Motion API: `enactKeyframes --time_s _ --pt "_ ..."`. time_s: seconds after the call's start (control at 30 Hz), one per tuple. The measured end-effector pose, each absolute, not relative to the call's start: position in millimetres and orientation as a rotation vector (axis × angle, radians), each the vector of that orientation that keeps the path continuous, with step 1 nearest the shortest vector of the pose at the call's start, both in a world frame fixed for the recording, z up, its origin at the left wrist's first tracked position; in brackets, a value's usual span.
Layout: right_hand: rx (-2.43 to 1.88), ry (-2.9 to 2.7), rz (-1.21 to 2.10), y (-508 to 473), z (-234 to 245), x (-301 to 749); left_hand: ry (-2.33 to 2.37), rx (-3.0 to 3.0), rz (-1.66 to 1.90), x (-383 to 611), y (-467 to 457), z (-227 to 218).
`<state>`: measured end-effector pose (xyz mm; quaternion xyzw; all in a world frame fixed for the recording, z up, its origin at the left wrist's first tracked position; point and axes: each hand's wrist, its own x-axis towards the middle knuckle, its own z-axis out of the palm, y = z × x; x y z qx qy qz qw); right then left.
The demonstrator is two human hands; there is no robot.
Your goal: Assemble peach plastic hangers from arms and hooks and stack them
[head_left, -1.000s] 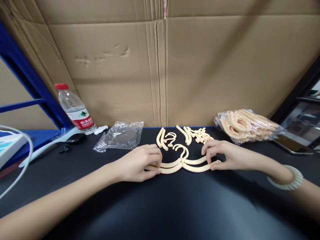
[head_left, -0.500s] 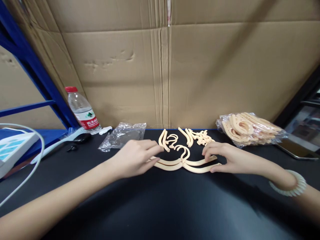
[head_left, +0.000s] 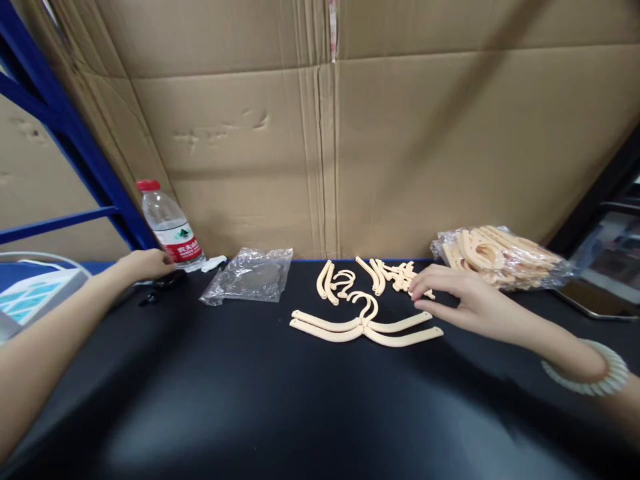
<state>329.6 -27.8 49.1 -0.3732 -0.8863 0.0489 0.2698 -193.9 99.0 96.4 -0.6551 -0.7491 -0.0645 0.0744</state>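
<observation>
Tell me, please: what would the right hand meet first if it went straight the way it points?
The right hand would probably meet the small pieces first, though depth is unclear.

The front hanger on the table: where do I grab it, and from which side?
Probably pinch the front hanger near its right tip, coming from the near side. It lies flat, and its curve there leaves a wider gap to the back hanger than near the middle.

I can see a thick bracelet (head_left: pixel 615 373), pale with a faint greenish tint, circling the wrist (head_left: pixel 590 361) just behind the right hand (head_left: pixel 457 297), ridged all around like close-set beads. Behind the left hand (head_left: pixel 147 265), the forearm (head_left: pixel 55 337) is bare.
</observation>
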Motion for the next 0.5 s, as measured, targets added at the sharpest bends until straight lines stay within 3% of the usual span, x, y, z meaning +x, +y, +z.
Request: enactKeyframes --time_s 0.5 --pt "-1.023 -2.378 0.145 -25 49 334 -2.389 -2.077 -0.649 -185 91 66"
